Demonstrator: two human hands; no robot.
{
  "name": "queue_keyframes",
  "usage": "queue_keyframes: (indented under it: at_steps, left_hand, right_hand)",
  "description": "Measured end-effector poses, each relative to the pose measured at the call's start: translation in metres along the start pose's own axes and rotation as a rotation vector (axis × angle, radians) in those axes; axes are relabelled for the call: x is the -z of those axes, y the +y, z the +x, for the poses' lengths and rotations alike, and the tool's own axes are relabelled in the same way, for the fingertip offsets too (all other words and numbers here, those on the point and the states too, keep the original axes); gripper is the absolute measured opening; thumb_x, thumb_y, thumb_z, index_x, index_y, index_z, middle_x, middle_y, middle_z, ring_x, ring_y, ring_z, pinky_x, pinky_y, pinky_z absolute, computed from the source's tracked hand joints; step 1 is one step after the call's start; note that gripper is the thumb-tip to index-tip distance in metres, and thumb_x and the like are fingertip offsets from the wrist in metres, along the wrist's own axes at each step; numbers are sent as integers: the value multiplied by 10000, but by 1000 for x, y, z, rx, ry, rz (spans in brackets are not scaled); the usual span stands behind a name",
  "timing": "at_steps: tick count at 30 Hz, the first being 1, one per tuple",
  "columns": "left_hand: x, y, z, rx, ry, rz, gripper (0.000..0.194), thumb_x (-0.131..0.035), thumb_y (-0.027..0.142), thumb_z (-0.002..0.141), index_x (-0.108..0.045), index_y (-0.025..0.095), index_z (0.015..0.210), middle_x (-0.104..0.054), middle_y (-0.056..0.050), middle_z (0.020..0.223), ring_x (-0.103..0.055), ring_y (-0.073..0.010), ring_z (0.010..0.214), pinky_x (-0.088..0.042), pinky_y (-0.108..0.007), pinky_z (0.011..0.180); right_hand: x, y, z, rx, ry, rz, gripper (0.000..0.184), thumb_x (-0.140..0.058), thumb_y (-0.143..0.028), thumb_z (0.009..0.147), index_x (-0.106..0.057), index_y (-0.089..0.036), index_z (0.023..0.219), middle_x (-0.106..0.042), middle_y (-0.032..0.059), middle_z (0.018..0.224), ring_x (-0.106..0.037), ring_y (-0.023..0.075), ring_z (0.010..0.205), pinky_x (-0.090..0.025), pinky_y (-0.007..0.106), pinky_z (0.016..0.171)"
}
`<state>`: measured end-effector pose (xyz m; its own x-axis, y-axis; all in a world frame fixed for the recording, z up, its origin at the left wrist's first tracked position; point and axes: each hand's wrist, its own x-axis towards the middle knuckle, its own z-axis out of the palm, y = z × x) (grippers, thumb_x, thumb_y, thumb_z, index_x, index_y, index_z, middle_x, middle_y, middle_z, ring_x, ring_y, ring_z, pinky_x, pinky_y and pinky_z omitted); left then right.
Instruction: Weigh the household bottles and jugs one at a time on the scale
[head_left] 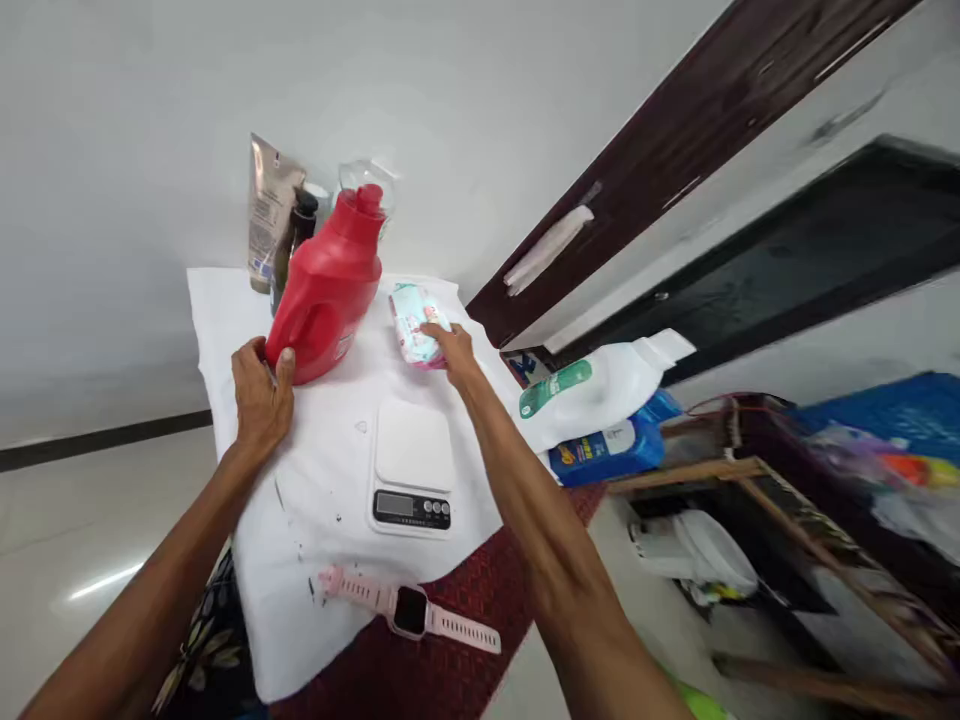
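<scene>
My left hand (263, 393) is closed on the lower left corner of a red detergent jug (334, 285), thumb in front and fingers partly hidden. The jug stands on a white cloth (322, 450). At the back right of the cloth, my right hand (452, 350) grips a soft pastel packet (412, 318), perhaps wipes, with its fingertips on top. A white digital kitchen scale (414, 450) lies between my forearms, nothing on its plate. Closer to me is a pink smartwatch (409, 611), strap spread out flat.
Behind the jug stand a beige tube (268, 210), a dark pump bottle (298, 232) and a clear container (367, 178). To the right are a white bottle (600, 390) and a blue bottle (615, 448). A wall borders the back; a wooden frame (750, 470) stands beyond.
</scene>
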<state>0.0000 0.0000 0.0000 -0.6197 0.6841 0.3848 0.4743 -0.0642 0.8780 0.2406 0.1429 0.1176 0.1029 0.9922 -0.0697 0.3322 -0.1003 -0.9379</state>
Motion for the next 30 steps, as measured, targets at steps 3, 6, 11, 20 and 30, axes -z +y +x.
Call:
queue_keyframes:
  at_steps: [3, 6, 11, 20, 30]
  left_hand:
    - [0, 2, -2, 25, 5, -42, 520, -454, 599, 1060, -545, 135, 1276, -576, -215, 1299, -561, -329, 1238, -468, -540, 1132]
    - [0, 2, -2, 37, 6, -73, 528, -460, 631, 1058, -549, 151, 1259, -566, -209, 1286, -554, -336, 1238, -459, -541, 1130]
    - [2, 3, 0, 8, -19, -46, 618, -388, 687, 1058, -534, 123, 1263, -572, -230, 1272, -529, -334, 1191, -457, -563, 1093]
    - [4, 4, 1, 7, -28, -8, 524, -420, 608, 1074, -520, 125, 1253, -566, -227, 1301, -526, -318, 1209, -443, -547, 1108]
    - [3, 4, 4, 33, -5, 18, 424, -446, 550, 1047, -496, 161, 1207, -558, -176, 1230, -541, -305, 1173, -437, -566, 1128]
  right_hand:
    - [47, -1, -31, 156, -80, -63, 606, -851, -470, 623, -659, -215, 1139, -753, 39, 1035, -698, 238, 885, -552, 332, 678]
    - [83, -3, -76, 305, -135, -255, 690, -884, -545, 653, -683, -231, 1233, -753, 60, 1157, -700, 291, 1026, -567, 393, 806]
    - [92, 13, -148, 265, -222, -483, 725, -862, -553, 740, -628, -250, 1356, -743, 71, 1189, -698, 313, 1042, -568, 430, 846]
    - [101, 29, -173, 325, -217, -371, 1075, -904, -650, 706, -423, -291, 1598, -514, 177, 1662, -542, 392, 1484, -490, 622, 1161]
    - [122, 10, -187, 498, 120, -281, 660, -832, -672, 828, -626, -292, 1327, -672, 122, 1468, -628, 338, 1376, -565, 588, 1084]
